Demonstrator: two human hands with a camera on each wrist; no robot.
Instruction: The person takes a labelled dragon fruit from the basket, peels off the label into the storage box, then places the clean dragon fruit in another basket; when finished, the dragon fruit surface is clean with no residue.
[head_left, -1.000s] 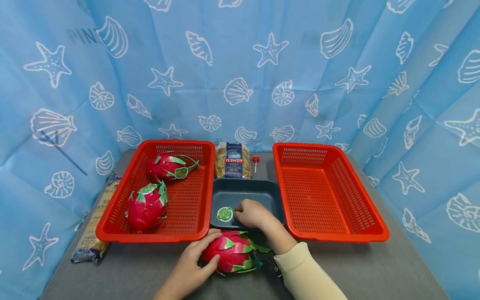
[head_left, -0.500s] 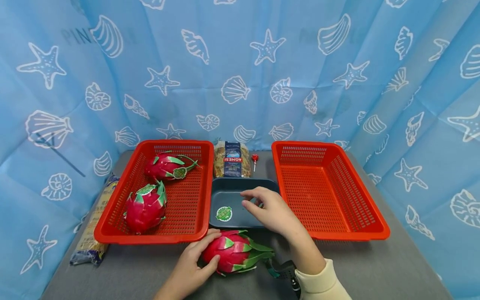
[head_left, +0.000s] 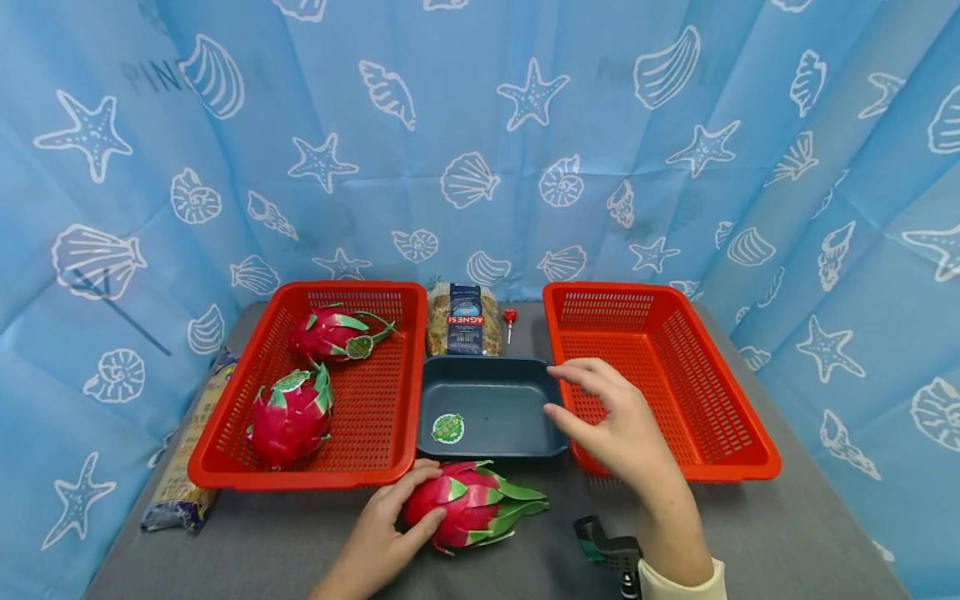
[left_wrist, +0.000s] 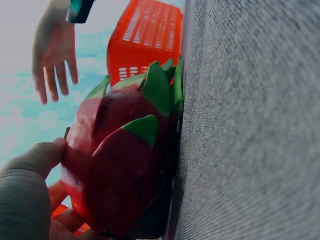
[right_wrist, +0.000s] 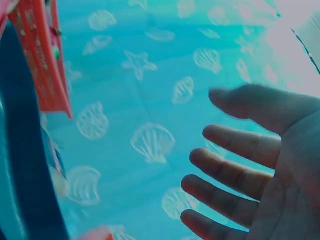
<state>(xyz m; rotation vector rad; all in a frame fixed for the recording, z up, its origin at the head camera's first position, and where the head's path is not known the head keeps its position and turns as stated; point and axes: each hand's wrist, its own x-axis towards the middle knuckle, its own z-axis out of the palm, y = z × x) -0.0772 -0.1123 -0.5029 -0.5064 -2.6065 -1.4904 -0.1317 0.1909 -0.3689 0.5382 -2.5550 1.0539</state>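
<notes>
A pink dragon fruit (head_left: 468, 507) with green scales lies on its side on the table, just in front of the dark tray (head_left: 491, 450). My left hand (head_left: 386, 525) holds its left end; in the left wrist view the thumb and fingers (left_wrist: 57, 192) curve round the fruit (left_wrist: 115, 165). A round green-and-white sticker (head_left: 447, 428) lies flat in the tray's near left part. Raised over the left wall of the right red basket (head_left: 738, 467), my right hand (head_left: 622, 421) has its fingers spread. The right wrist view shows nothing in that hand (right_wrist: 250, 165).
Two more dragon fruits, one upright (head_left: 291, 421) and one lying (head_left: 337, 332), sit in the left red basket (head_left: 375, 477). Behind the tray are an Agnesi pasta bag (head_left: 465, 319) and a red lollipop (head_left: 510, 321). A long yellowish packet (head_left: 187, 454) lies left of the left basket.
My right hand has lifted out of the tray, its fingers spreading, and moved right toward the right basket. The sticker stays in the tray. My left hand keeps its hold on the dragon fruit.
</notes>
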